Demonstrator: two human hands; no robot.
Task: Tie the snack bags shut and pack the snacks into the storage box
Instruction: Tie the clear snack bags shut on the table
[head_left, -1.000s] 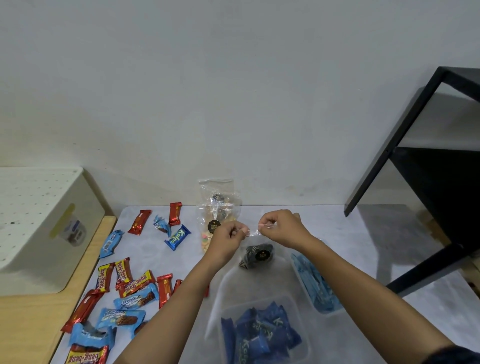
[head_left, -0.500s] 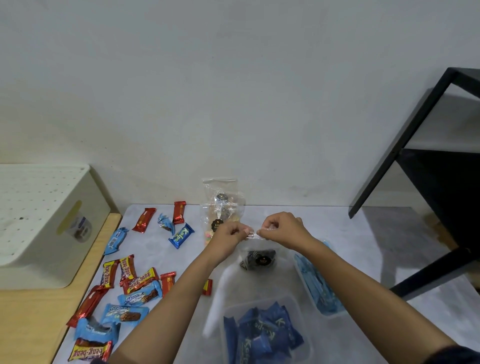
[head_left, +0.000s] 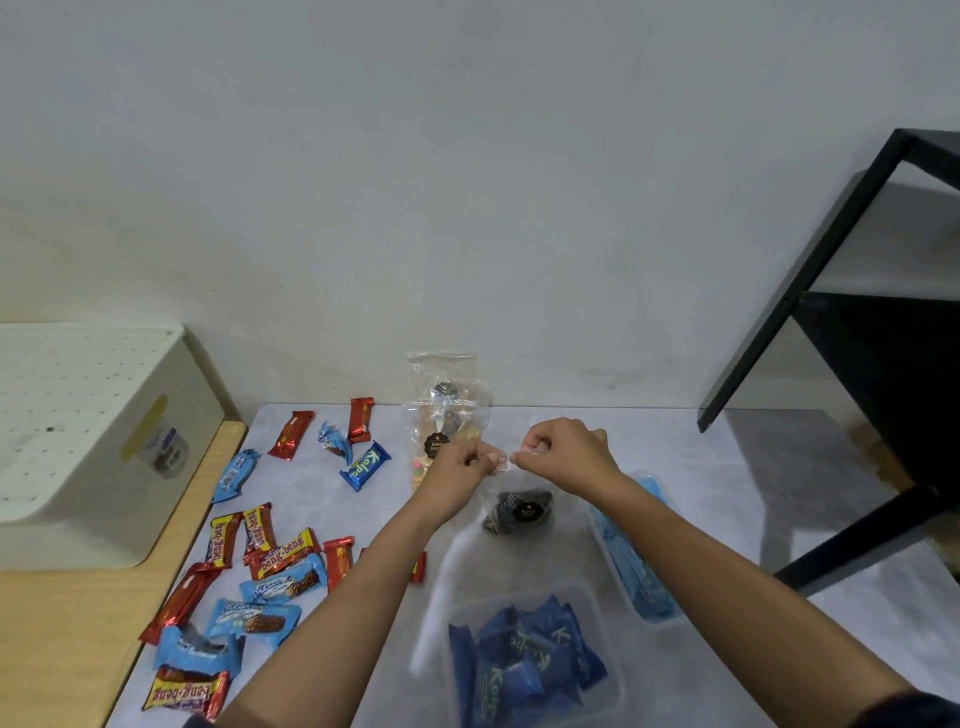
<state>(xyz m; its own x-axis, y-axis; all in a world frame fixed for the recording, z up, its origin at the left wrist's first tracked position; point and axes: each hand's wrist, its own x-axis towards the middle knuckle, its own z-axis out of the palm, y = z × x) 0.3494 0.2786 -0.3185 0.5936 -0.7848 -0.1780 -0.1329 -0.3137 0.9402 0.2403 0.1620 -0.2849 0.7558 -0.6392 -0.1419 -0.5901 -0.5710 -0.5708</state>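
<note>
1. The clear plastic snack bag of dark striped biscuits (head_left: 517, 512) is held up over the pale grey surface (head_left: 727, 467). Its thin neck is stretched crosswise and its filled belly lies below the hands, toward the person. Whether the belly rests on the surface cannot be told.
2. The neck is pinched at one end by the left hand (head_left: 457, 467) and at the other by the right hand (head_left: 563, 460). Each grip is curled tight, with the fingertips nearly meeting. Neither hand is nearer the bag than the other.
3. The neck's long axis runs left to right, so the tying is judged to be under way. One end is likely to need looping over the other.
4. The clear plastic storage box of dark blue packets (head_left: 615, 670) stands nearer the person than the bag. A short pull toward the body is judged enough for packing.
5. A second clear tub of light blue packets (head_left: 647, 475) lies just right of the bag.
6. Loose red and blue wrapped bars (head_left: 283, 558) are scattered to the left. Further clear bags (head_left: 444, 405) are leaned against the white wall (head_left: 467, 182). A white perforated bin (head_left: 93, 441) and a black shelf frame (head_left: 800, 291) are seen at the sides.
</note>
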